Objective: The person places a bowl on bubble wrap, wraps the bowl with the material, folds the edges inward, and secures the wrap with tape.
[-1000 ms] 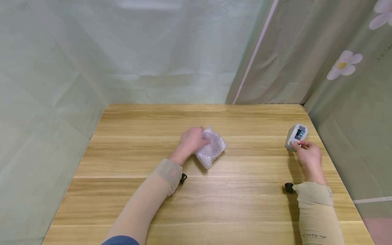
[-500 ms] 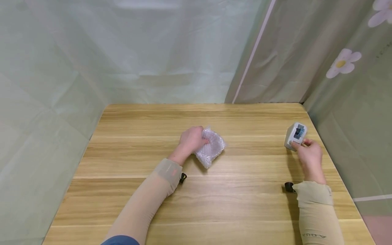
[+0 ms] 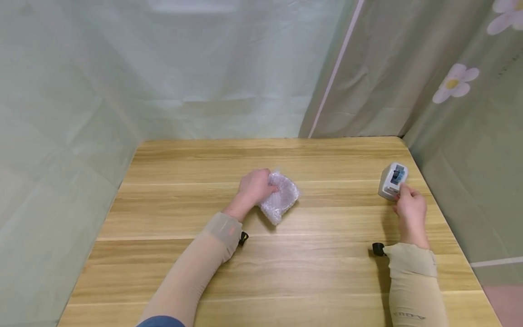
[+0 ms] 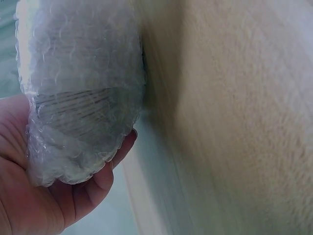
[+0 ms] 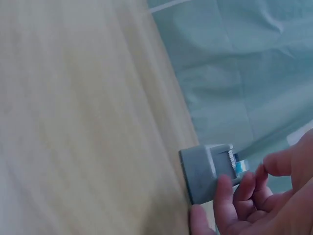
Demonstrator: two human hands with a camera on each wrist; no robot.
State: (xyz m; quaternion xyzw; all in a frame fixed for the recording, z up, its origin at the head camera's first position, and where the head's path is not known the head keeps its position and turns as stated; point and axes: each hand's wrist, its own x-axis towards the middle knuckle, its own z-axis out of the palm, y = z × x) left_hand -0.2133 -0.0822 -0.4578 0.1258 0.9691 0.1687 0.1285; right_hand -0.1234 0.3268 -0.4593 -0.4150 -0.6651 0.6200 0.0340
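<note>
My left hand (image 3: 254, 187) grips a bubble-wrapped bundle (image 3: 283, 198) over the middle of the table, thumb across its upper face. In the left wrist view, clear bubble wrap (image 4: 83, 49) surrounds something with ribbed lines, and my fingertips (image 4: 128, 147) curl behind its lower end. A grey tape dispenser (image 3: 393, 180) stands at the right rear of the table. My right hand (image 3: 410, 210) is at its near end, fingers bent. In the right wrist view, one finger (image 5: 224, 188) overlaps the dispenser's side, while thumb and forefinger meet beside its front; I cannot tell whether they pinch tape.
The wood-grain table (image 3: 310, 272) ends at a pale curtain (image 3: 220, 81) behind and at the left. On the right, close to the dispenser, hangs a flower-printed curtain (image 3: 486, 172). Small black devices, one (image 3: 378, 249) at the right cuff, stick out from both wrists.
The right thumb has left the dispenser's upper near edge and now sits lower, with a finger on top. The right forearm has shifted slightly left. The left hand and bundle have stayed put.
</note>
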